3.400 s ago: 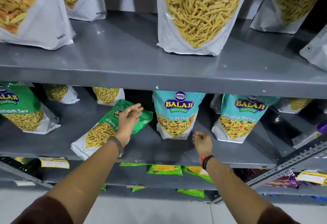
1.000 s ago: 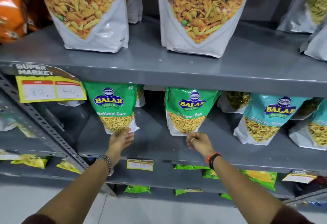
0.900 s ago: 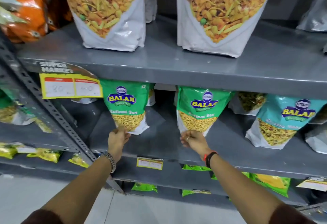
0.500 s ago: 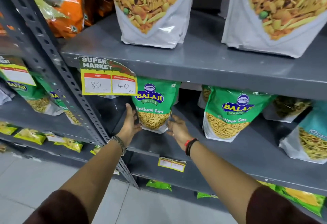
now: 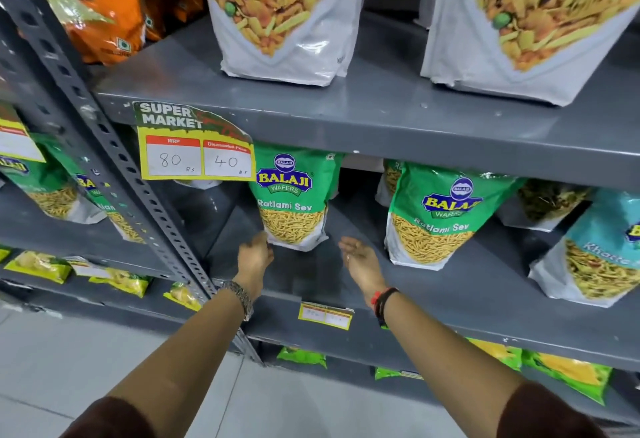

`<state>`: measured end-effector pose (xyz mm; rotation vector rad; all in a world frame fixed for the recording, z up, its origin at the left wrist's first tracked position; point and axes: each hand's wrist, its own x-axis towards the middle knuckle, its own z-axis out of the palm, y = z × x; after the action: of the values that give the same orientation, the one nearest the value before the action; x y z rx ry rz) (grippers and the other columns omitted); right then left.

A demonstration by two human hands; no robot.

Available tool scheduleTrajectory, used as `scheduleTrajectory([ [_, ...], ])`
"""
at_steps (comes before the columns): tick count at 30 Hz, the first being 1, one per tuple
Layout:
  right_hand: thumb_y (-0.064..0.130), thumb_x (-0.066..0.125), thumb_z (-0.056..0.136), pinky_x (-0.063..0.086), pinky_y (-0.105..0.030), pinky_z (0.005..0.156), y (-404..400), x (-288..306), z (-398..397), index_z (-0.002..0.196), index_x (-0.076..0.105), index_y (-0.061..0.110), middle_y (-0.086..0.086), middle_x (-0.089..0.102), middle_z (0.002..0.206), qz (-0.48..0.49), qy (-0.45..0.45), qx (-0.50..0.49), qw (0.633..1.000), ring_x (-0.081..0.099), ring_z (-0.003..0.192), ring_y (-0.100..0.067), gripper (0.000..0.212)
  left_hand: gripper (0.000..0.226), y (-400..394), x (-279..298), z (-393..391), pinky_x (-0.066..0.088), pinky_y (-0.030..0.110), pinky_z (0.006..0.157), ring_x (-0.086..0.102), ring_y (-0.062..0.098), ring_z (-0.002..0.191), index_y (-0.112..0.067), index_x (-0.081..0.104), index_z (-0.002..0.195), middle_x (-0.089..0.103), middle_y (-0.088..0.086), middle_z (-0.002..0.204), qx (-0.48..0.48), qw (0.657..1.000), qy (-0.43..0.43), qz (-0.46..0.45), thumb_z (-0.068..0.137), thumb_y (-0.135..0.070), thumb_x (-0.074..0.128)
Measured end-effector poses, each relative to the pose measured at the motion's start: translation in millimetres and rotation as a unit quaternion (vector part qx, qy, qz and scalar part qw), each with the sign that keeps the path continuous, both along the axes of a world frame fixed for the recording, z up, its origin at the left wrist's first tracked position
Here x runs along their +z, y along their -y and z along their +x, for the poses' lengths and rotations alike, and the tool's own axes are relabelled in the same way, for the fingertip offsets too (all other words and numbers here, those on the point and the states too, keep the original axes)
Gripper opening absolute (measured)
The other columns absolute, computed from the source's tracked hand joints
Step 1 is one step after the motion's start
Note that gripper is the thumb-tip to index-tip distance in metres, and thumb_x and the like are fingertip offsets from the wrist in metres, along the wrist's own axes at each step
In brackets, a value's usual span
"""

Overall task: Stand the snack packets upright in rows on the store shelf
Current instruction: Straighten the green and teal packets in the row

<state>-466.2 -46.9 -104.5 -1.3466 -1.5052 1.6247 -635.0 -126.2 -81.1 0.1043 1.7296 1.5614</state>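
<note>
A green Ratlami Sev packet point(image 5: 292, 202) stands upright at the left end of the grey middle shelf point(image 5: 450, 302). My left hand point(image 5: 254, 257) is open just below its lower left corner, fingertips close to or brushing it. My right hand point(image 5: 360, 261) is open on the shelf a little right of the packet, apart from it. A second green Ratlami Sev packet point(image 5: 440, 216) stands upright further right, and a teal Khatta Mitha packet point(image 5: 595, 250) stands at the right edge.
A slotted steel upright point(image 5: 114, 167) runs diagonally at the left, carrying a yellow price tag point(image 5: 195, 150). Large white namkeen bags point(image 5: 284, 15) sit on the shelf above. More packets stand behind in the back row. Small yellow-green packets point(image 5: 117, 280) lie on lower shelves.
Both hands have let go of the left green packet and drawn back and apart; it now stands on its own. The view has shifted closer to that packet.
</note>
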Motion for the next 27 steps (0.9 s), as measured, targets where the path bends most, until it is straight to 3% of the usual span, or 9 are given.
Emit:
scheduleTrajectory([
  [3,-0.011,0.038,0.082,0.045,-0.042,0.094,3,-20,52,0.076,0.063,0.025,-0.018,0.068,0.107,0.039,0.044,-0.045,0.997,0.064,0.09,-0.011,0.044,0.011,0,-16,22,0.057,0.033,0.069,0.052,0.019,0.067,-0.003,0.042,0.103,0.05,0.008,0.077,0.008,0.997,0.07,0.002,0.092,-0.003,0.044],
  [6,-0.009,0.038,0.076,0.044,-0.037,0.095,3,-14,103,0.077,0.064,0.019,-0.014,0.07,0.106,0.048,0.135,-0.127,0.981,0.061,0.103,-0.028,0.038,0.016,-5,-19,58,0.057,0.025,0.058,0.057,0.022,0.071,-0.001,0.046,0.109,0.056,0.01,0.082,-0.082,0.992,0.097,0.015,0.093,-0.002,0.044],
  [9,-0.009,0.038,0.079,0.042,-0.034,0.09,-17,-4,144,0.082,0.063,0.012,-0.019,0.068,0.112,0.05,0.111,-0.24,0.963,0.06,0.105,-0.032,0.033,0.036,-24,-12,93,0.051,0.034,0.089,0.06,0.034,0.105,0.002,0.044,0.13,0.061,0.018,0.114,-0.195,0.975,0.102,0.037,0.095,-0.006,0.04],
  [12,-0.002,0.041,0.087,0.044,-0.031,0.08,-51,7,169,0.096,0.058,0.011,-0.014,0.059,0.11,0.023,0.023,-0.306,0.952,0.059,0.09,-0.031,0.023,0.045,-51,3,120,0.034,0.037,0.109,0.041,0.033,0.135,-0.002,0.035,0.141,0.042,0.019,0.145,-0.262,0.959,0.095,0.049,0.099,-0.018,0.032],
  [16,0.014,0.034,0.096,0.048,-0.038,0.082,-77,27,176,0.135,0.038,0.014,-0.005,0.049,0.113,-0.098,-0.079,-0.27,0.955,0.054,0.078,-0.02,0.039,0.058,-78,17,144,0.025,0.039,0.116,0.027,0.031,0.143,-0.01,0.023,0.149,0.023,0.015,0.157,-0.276,0.951,0.127,0.057,0.098,-0.038,0.029],
  [19,0.023,0.035,0.095,0.051,-0.033,0.071,-77,34,167,0.13,0.044,0.02,-0.007,0.06,0.113,-0.111,-0.057,-0.196,0.973,0.06,0.081,-0.023,0.037,0.065,-89,23,154,0.024,0.039,0.115,0.025,0.031,0.144,-0.009,0.018,0.15,0.02,0.014,0.158,-0.27,0.948,0.149,0.072,0.096,-0.047,0.025],
  [21,0.022,0.034,0.095,0.051,-0.037,0.081,-72,32,162,0.119,0.051,0.015,-0.013,0.061,0.124,-0.109,-0.042,-0.176,0.978,0.062,0.1,-0.028,0.031,0.068,-91,24,158,0.025,0.039,0.116,0.026,0.031,0.144,-0.007,0.02,0.149,0.021,0.014,0.157,-0.266,0.949,0.152,0.078,0.095,-0.05,0.022],
  [23,0.019,0.032,0.095,0.05,-0.036,0.082,-66,31,157,0.112,0.05,0.013,-0.012,0.059,0.121,-0.103,-0.03,-0.169,0.98,0.059,0.102,-0.026,0.026,0.071,-90,24,158,0.024,0.039,0.116,0.026,0.03,0.144,-0.007,0.02,0.149,0.021,0.013,0.158,-0.266,0.949,0.148,0.083,0.095,-0.053,0.022],
  [27,0.019,0.029,0.095,0.049,-0.041,0.091,-60,29,149,0.123,0.049,0.012,-0.014,0.059,0.126,-0.094,-0.034,-0.151,0.983,0.058,0.11,-0.029,0.035,0.071,-88,23,150,0.023,0.039,0.117,0.024,0.029,0.145,-0.009,0.019,0.149,0.02,0.012,0.158,-0.247,0.955,0.137,0.088,0.094,-0.053,0.022],
])
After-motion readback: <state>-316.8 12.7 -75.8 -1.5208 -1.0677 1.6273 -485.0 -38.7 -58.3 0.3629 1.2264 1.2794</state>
